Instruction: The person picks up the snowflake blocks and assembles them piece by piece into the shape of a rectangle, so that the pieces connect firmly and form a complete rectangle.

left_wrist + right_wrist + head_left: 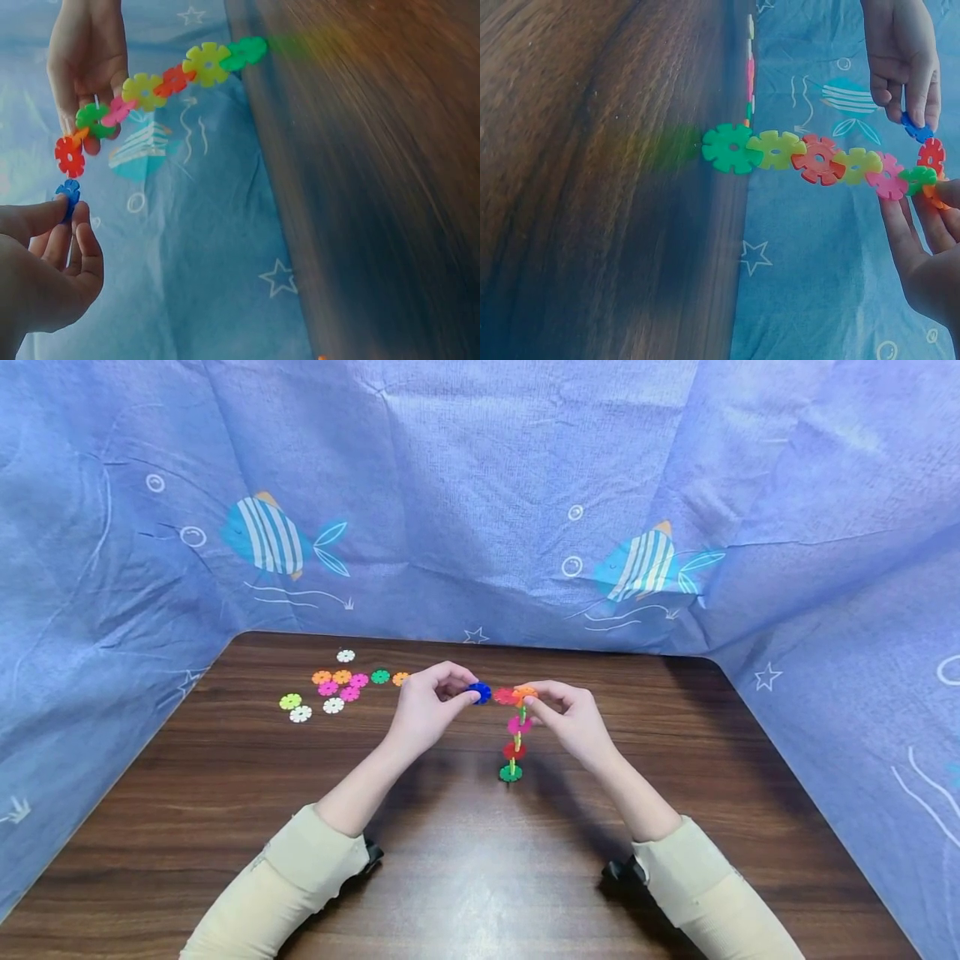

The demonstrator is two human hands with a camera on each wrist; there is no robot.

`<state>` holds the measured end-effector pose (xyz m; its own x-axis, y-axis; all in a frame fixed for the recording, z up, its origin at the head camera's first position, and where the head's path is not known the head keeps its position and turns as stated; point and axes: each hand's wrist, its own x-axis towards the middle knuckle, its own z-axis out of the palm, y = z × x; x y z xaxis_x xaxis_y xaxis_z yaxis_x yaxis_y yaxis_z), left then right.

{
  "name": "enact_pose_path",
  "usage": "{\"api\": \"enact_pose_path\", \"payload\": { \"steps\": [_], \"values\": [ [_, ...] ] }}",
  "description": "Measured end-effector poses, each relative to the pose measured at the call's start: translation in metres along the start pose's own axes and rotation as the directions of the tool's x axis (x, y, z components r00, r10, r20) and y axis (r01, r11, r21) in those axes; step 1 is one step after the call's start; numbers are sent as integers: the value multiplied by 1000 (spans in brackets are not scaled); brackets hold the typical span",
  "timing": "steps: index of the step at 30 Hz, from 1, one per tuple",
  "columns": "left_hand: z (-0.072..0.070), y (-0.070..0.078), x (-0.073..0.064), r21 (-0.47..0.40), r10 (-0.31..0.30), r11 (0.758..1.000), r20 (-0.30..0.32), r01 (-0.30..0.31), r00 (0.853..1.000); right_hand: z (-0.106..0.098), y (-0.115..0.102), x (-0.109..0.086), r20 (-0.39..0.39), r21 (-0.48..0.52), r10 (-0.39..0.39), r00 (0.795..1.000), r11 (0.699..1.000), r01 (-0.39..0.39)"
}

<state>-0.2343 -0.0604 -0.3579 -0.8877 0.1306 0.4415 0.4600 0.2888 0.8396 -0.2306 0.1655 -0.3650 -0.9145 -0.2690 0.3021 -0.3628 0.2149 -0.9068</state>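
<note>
My left hand (422, 708) pinches a blue notched interlocking disc (481, 693) between thumb and fingers. To its right, my right hand (576, 724) grips the orange disc (527, 692) near the top of a chain of linked discs. A red disc (70, 156) juts from the orange one toward the left hand, with the blue disc's edge right at it. Below the orange disc, the chain runs through green (93, 120), pink (887, 176), yellow (857, 166), red (818, 159) and yellow discs down to a green disc (511, 773) at the bottom. Fingertips partly cover the orange disc.
Loose discs lie at the back left of the brown wooden table (480, 877): several orange and pink, white (333, 705), yellow-green (290, 702) and green (380, 677). A blue fish-print cloth (465, 485) hangs behind and along both sides.
</note>
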Motion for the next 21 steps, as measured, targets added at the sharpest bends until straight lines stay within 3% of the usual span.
{"api": "enact_pose_path", "payload": {
  "steps": [9,14,21],
  "values": [
    [6,3,1,44,14,999,6,-14,1000,-1,1,-1,-9,16,-32,999,999,32],
    [8,2,0,36,29,999,11,-29,1000,-2,0,0,-7,-7,-14,1000,1000,14],
    [11,1,-1,35,54,998,13,-54,998,2,-24,-8,-2,-81,-37,999,996,37]
  ]
}}
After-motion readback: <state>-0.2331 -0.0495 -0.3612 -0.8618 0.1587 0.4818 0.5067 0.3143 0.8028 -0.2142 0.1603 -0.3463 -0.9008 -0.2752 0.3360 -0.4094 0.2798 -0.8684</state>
